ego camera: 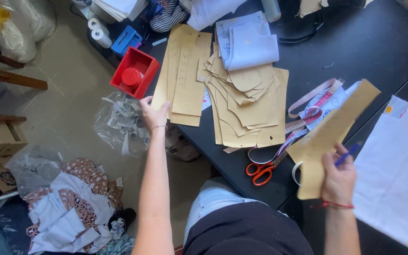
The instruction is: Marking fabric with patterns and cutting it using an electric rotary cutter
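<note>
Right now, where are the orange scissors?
In the head view, the scissors lie at the table's near edge, between both hands, just below the measuring tape.

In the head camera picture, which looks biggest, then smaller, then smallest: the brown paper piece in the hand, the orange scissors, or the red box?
1. brown paper piece, though it is nearest the camera
2. red box
3. orange scissors, close to the box, so unsure

**Bare arms, two wristbands**

Both forearms are uncovered. The left hand point(153, 112) wears a thin pale bracelet at the wrist, the right hand point(338, 175) a red string. A dark top and light trousers show below
</note>
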